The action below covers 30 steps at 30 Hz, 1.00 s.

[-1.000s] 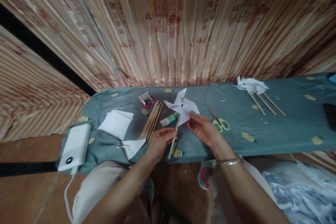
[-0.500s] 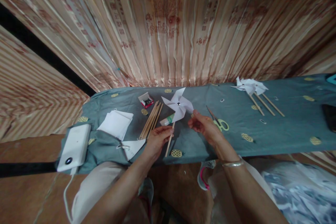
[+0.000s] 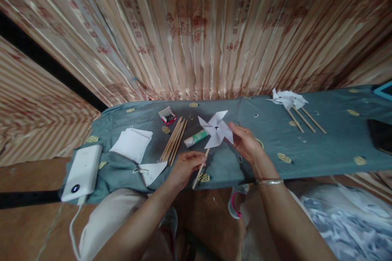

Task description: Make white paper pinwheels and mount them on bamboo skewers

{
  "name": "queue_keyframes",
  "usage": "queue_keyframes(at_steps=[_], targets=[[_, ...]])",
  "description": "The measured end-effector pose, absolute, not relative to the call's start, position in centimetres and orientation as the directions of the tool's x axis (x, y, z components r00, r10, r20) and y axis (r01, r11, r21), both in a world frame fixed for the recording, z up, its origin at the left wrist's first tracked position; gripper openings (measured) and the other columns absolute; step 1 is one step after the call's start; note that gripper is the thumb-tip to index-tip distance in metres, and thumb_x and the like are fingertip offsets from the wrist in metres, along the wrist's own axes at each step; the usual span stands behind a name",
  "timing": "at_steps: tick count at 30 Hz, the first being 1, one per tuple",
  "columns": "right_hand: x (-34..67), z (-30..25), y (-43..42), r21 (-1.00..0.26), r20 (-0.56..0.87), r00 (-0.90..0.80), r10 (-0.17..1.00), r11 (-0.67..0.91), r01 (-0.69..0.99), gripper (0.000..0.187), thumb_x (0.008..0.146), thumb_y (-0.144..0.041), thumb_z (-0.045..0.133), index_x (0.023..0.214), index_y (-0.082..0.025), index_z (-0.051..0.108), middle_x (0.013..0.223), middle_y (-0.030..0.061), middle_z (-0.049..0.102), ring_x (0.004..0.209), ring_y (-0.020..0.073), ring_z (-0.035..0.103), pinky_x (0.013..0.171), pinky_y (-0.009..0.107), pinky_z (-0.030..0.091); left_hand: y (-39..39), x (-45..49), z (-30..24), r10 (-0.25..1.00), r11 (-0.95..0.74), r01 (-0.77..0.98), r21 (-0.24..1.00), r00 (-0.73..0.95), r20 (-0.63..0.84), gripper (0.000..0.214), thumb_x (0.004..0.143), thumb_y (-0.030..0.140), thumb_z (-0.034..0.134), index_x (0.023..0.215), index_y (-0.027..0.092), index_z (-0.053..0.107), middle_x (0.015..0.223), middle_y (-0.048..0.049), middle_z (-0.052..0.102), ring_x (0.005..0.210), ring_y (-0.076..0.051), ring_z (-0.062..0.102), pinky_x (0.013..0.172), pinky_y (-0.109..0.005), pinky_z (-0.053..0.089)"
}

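My left hand pinches the wooden stick of a white paper pinwheel between thumb and fingers. The pinwheel is tilted above the table, with a shiny pin at its centre. At its right side, my right hand has its fingers closed on the edge of a blade; the fingertips are partly hidden. Behind the pinwheel lies a green-and-white tube. Left of that is a bundle of wooden sticks. Scissors are mostly covered by my right hand.
A small box of pins, a stack of white paper and a folded paper piece lie leftward. A white device with a cable sits at the left end. More pinwheels lie at the back right. A curtain hangs behind the table.
My right hand has come to the blade's edge and closed on it. The pinwheel has turned and shifted slightly right and down, still held by its stick in my left hand.
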State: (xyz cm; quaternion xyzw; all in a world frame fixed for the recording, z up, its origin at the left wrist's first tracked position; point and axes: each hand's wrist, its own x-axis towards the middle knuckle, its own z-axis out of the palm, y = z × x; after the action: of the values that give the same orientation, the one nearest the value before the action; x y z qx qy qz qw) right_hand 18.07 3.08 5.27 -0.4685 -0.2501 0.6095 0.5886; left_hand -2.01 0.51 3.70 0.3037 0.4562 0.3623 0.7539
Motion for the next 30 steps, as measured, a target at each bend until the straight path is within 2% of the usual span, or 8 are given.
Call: queue_keyframes(at_steps=[4, 10, 14, 19, 30], targets=[[18.16, 5.25, 3.04, -0.841, -0.296, 0.087, 0.951, -0.216, -0.497, 0.035, 0.052, -0.047, 0.091, 0.064, -0.020, 0.071, 0.059, 0.0007, 0.071, 0.053, 0.0143, 0.062, 0.051, 0.026, 0.052, 0.55, -1.94, 3.72, 0.818, 0.561, -0.257, 0.787, 0.317, -0.480, 0.038, 0.042, 0.037, 0.093, 0.064, 0.013, 0.075, 0.055, -0.0008, 0.064, 0.052, -0.007, 0.054, 0.054, -0.019, 0.040], [17.95, 5.56, 2.76, -0.824, -0.314, 0.042, 0.949, -0.250, -0.509, 0.038, 0.048, -0.046, 0.093, 0.068, -0.020, 0.073, 0.066, 0.0027, 0.074, 0.063, 0.0191, 0.069, 0.055, 0.028, 0.056, 0.64, -1.97, 3.68, 0.824, 0.553, -0.264, 0.790, 0.309, -0.474, 0.038, 0.042, 0.037, 0.093, 0.065, 0.012, 0.075, 0.055, -0.0011, 0.064, 0.051, -0.007, 0.051, 0.053, -0.020, 0.039], [17.65, 5.71, 2.56, -0.816, -0.307, 0.033, 0.951, -0.245, -0.524, 0.033, 0.051, -0.042, 0.092, 0.068, -0.021, 0.072, 0.065, 0.0018, 0.074, 0.060, 0.0170, 0.069, 0.052, 0.025, 0.055, 0.64, -2.01, 3.65, 0.828, 0.549, -0.267, 0.792, 0.307, -0.470, 0.037, 0.043, 0.036, 0.093, 0.065, 0.013, 0.075, 0.056, -0.0013, 0.064, 0.052, -0.008, 0.052, 0.054, -0.021, 0.040], [17.44, 5.49, 2.47, -0.811, -0.310, 0.036, 0.950, -0.245, -0.531, 0.035, 0.049, -0.042, 0.093, 0.069, -0.020, 0.075, 0.064, 0.0011, 0.074, 0.055, 0.0126, 0.065, 0.053, 0.021, 0.054, 0.62, -1.98, 3.69, 0.835, 0.541, -0.278, 0.794, 0.287, -0.469, 0.036, 0.041, 0.035, 0.093, 0.063, 0.013, 0.074, 0.058, -0.0016, 0.065, 0.054, -0.009, 0.054, 0.055, -0.021, 0.041], [17.20, 5.14, 2.54, -0.797, -0.349, 0.026, 0.937, -0.282, -0.534, 0.031, 0.052, -0.036, 0.093, 0.069, -0.018, 0.075, 0.064, 0.0009, 0.073, 0.055, 0.0091, 0.061, 0.051, 0.018, 0.050, 0.69, -2.02, 3.57, 0.839, 0.534, -0.283, 0.796, 0.289, -0.460, 0.038, 0.042, 0.037, 0.093, 0.065, 0.013, 0.074, 0.058, -0.0012, 0.064, 0.054, -0.008, 0.054, 0.055, -0.020, 0.041]])
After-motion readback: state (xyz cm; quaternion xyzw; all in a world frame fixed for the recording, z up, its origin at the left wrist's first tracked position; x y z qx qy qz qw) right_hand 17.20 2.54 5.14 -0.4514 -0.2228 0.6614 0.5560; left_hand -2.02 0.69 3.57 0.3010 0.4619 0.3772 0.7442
